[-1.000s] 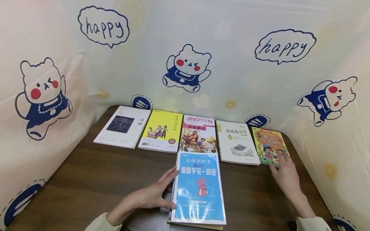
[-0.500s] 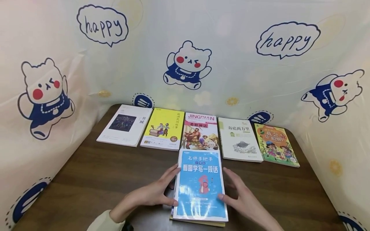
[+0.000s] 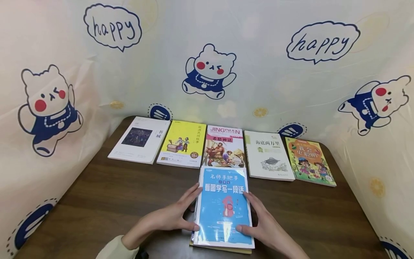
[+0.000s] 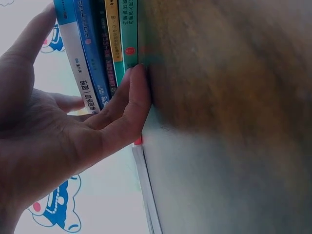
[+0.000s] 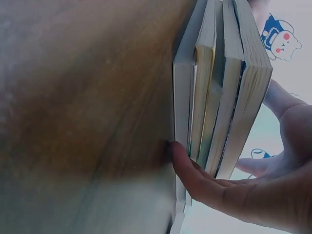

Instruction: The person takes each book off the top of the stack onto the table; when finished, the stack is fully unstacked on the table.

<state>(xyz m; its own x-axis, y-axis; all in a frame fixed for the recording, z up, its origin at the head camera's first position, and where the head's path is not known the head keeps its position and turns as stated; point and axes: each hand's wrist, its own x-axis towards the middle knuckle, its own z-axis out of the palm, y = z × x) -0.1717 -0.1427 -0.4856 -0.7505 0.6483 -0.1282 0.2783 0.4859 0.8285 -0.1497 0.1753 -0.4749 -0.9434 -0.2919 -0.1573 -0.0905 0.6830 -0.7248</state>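
Note:
A stack of several books lies at the front of the table, topped by a blue-covered book point(image 3: 223, 210) with a pink cartoon figure. My left hand point(image 3: 176, 214) holds the stack's left side, its thumb near the lower corner. In the left wrist view, fingers point(image 4: 139, 90) bend against the spines, a green spine point(image 4: 129, 34) lowest. My right hand point(image 3: 263, 223) holds the right side, thumb over the top cover. The right wrist view shows its fingers point(image 5: 187, 168) at the page edges, one low beside the table.
Behind the stack, books lie in a row: a white book point(image 3: 139, 140), a yellow book point(image 3: 182, 144), a pink-titled book point(image 3: 224, 145), a pale book with a ship drawing point(image 3: 270, 154) and a small colourful book point(image 3: 310, 162). A printed curtain point(image 3: 252, 82) surrounds the brown table point(image 3: 97, 201).
My right hand has left the small colourful book at the right and come to the stack's right side, its thumb moving onto the cover. My left hand has stayed at the left side.

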